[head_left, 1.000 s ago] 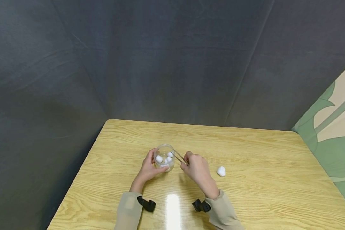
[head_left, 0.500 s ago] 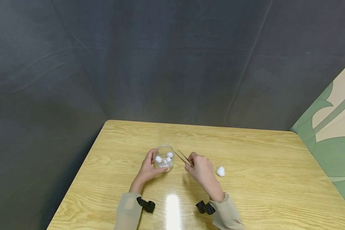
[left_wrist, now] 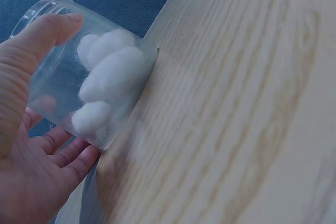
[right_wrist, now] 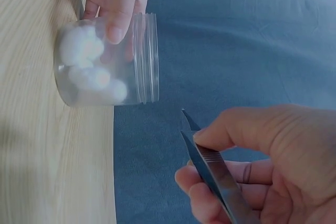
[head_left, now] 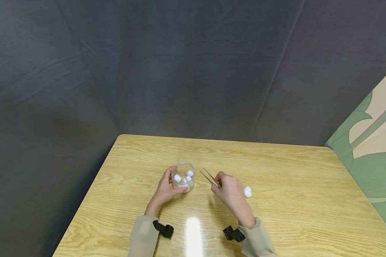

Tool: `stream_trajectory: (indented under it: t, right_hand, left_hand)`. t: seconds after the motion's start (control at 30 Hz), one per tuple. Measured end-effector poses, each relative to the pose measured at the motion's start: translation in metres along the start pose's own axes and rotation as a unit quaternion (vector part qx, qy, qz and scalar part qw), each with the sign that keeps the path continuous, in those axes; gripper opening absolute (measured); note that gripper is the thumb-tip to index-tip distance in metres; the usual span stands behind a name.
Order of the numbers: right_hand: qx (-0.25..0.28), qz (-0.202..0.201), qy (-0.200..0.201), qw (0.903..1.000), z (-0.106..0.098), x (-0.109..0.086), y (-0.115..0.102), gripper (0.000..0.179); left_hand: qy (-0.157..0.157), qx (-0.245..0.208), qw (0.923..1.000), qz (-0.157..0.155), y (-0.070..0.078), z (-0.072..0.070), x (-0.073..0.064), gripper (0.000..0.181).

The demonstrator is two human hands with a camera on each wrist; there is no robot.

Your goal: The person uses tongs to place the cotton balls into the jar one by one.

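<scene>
In the head view my left hand (head_left: 164, 187) grips a clear plastic jar (head_left: 182, 167) from its left side, thumb in front and fingers behind. Several white cotton balls (left_wrist: 113, 72) lie at the bottom of the jar, which stands upright without a lid. To the right of it, my right hand (head_left: 230, 192) pinches a pair of metal tweezers (right_wrist: 210, 167) between thumb and fingers. The tweezers' tips point toward the jar, slightly parted, with nothing between them. One more cotton ball (head_left: 247, 192) lies on the table just right of my right hand, partly overlapped by it in the head view.
The wood-grain table (head_left: 292, 185) extends to both sides and behind the jar. A dark cloth (head_left: 193, 71) hangs along its back and left. A green and beige patterned panel (head_left: 373, 150) stands at the right. Each wrist wears a black camera mount (head_left: 163, 228).
My right hand has drawn the tweezers away from the jar's rim, moving right and slightly toward me, close to the loose cotton ball. My left hand and the jar have stayed nearly still.
</scene>
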State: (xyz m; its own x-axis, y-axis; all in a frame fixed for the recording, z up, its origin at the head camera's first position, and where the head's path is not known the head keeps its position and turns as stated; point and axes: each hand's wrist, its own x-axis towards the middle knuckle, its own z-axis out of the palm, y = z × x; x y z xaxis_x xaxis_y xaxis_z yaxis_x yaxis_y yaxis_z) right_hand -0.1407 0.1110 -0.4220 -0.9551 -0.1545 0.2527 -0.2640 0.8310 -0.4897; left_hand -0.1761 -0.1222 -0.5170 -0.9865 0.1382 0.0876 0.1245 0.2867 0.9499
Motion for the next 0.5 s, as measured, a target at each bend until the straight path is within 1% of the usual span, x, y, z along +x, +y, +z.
stream_trajectory:
  t: [0.3,0.5]
  right_hand:
    - [0.002,0.014,-0.001,0.9999,-0.003,-0.002,0.009,0.01]
    - [-0.002,0.025,-0.003,0.9997,-0.004,-0.005,0.014,0.009]
  left_hand:
    - [0.0,-0.006,1.0,0.004,0.0,0.0,0.002,0.084]
    - [-0.003,-0.004,1.0,0.005,0.0,-0.001,0.0,0.085]
